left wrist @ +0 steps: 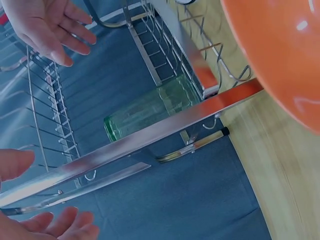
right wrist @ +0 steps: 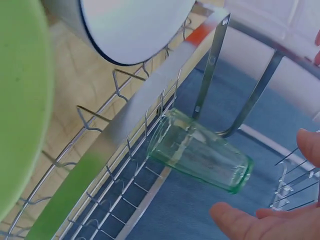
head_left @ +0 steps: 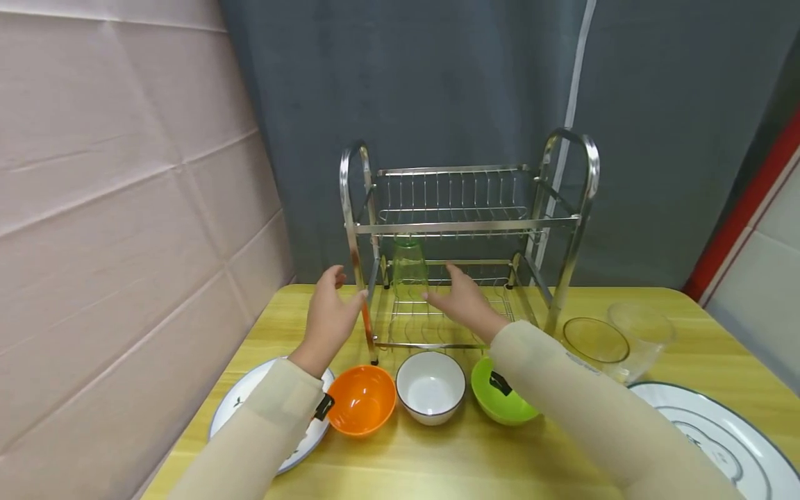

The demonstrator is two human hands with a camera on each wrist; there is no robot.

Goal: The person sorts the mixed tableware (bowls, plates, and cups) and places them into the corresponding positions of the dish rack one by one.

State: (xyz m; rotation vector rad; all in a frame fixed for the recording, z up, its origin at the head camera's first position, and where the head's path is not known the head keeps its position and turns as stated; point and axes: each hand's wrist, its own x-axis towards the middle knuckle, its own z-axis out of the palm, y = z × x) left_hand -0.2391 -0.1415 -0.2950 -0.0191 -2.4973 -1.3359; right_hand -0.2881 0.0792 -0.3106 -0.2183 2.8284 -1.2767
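A two-tier metal dish rack (head_left: 469,226) stands at the back of the table. A green drinking glass (head_left: 409,269) is on its lower tier at the left, narrower end up. My left hand (head_left: 331,311) is just outside the rack's left post, fingers relaxed and holding nothing. To the right of the glass, my right hand (head_left: 464,303) hovers before the lower tier, thumb and fingers apart. In the right wrist view its fingertips (right wrist: 227,216) lie near the glass with a gap between. An orange bowl (head_left: 362,401), a white bowl (head_left: 431,385) and a lime-green bowl (head_left: 500,403) sit before the rack.
At the left, a white plate (head_left: 234,406) lies partly under my left sleeve. Right of the rack are an amber glass dish (head_left: 596,340) and a clear glass container (head_left: 646,337). A large white plate (head_left: 719,430) lies at the front right. Grey curtain (head_left: 437,76) hangs behind.
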